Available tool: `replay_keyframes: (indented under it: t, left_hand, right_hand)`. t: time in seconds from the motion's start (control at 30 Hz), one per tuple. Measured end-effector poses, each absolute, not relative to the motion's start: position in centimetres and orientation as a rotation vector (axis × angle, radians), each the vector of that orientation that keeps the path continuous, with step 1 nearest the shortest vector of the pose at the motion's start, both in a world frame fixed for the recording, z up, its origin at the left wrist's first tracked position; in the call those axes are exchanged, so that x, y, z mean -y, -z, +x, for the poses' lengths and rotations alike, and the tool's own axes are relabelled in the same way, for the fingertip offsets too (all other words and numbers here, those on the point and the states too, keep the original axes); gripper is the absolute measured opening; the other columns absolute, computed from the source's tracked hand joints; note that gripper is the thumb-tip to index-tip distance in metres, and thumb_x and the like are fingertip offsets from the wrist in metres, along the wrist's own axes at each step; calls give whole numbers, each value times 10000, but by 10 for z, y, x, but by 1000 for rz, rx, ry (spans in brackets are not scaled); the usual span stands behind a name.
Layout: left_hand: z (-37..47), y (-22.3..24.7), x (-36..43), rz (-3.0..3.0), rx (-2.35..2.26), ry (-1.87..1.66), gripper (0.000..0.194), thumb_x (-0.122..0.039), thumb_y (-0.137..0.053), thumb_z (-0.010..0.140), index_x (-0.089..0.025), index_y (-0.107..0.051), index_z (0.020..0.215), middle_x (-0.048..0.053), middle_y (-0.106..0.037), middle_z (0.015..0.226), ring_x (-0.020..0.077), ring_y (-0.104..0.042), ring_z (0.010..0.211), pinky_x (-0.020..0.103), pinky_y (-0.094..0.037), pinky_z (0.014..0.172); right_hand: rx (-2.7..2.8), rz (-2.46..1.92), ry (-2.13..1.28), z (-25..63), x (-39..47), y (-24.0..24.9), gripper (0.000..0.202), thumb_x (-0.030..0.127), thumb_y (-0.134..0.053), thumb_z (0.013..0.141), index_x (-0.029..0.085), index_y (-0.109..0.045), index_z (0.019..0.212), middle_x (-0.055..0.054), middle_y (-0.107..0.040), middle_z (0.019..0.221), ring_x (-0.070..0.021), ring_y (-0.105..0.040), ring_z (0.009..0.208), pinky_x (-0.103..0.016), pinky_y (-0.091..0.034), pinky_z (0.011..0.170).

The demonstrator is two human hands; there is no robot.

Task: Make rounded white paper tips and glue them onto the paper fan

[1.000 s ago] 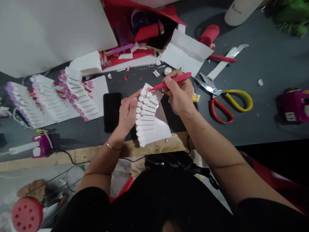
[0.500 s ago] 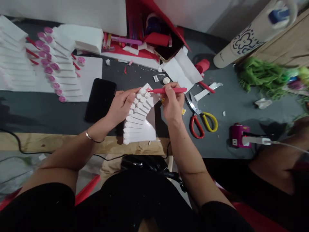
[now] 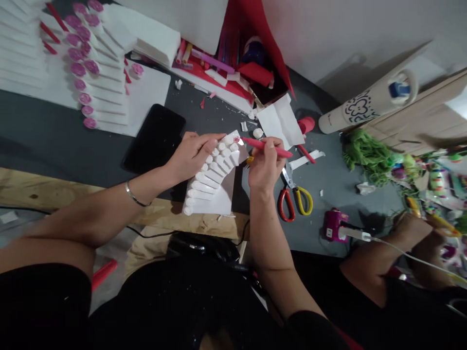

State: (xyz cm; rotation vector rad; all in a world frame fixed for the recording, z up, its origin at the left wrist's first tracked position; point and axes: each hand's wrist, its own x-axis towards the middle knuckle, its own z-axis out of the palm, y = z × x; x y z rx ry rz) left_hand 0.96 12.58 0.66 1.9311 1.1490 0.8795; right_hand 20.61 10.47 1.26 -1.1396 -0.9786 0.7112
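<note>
My right hand grips a pink marker, its tip at a small pink-red mark on one end of a white paper piece. Fanned white paper rolls lie on a white sheet near the table's front edge. My left hand pinches the upper end of this fan, its fingers partly hidden behind the paper. A black phone rests left of that hand. To the right of my right hand are scissors with red and yellow handles.
White rolls with pink ends lie at the left. A red box holds markers and scraps. At the right are a white bottle, green material, a purple plug adapter and another person's arm.
The view has turned and shifted right, showing more of the other person's hands and materials. The marker is tilted more, its tip still at the paper.
</note>
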Motion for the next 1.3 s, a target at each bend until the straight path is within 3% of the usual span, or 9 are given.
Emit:
replay_keyframes:
  t: [0.13, 0.8, 1.0, 1.3]
  left_hand:
    - [10, -6, -126, 1937, -1125, -905, 740, -699, -223, 1060, -253, -735, 1352, 85, -830, 1170, 217, -759, 962, 430, -476, 1023]
    - [11, -8, -125, 1940, -1165, -856, 728, -665, -214, 1077, -237, -717, 1385, 70, -840, 1112, 197, -736, 939, 426, -460, 1050]
    - [12, -9, -125, 1943, -1167, -870, 739, -667, -214, 1075, -225, -723, 1376, 90, -816, 1234, 204, -735, 985, 430, -464, 1059]
    - [11, -7, -126, 1932, -1170, -861, 738, -677, -212, 1072, -238, -723, 1373, 83, -823, 1210, 198, -734, 950, 427, -465, 1057]
  right_hand:
    - [1056, -1153, -676, 205, -102, -12, 250, 502, -625, 938, 260, -606, 877, 38, -547, 750, -110, -573, 656, -301, -487, 654]
    - [1077, -1190, -612, 204, -98, -13, 209, 447, -612, 940, 246, -612, 884, 30, -578, 774, -107, -597, 669, -296, -493, 662]
    - [1093, -1218, -570, 203, -97, -16, 221, 456, -603, 953, 243, -597, 892, 34, -574, 778, -101, -598, 667, -296, -496, 664]
    - [1063, -1201, -606, 202, -97, -15, 232, 460, -626, 935, 235, -609, 883, 33, -579, 783, -94, -592, 661, -288, -494, 654]
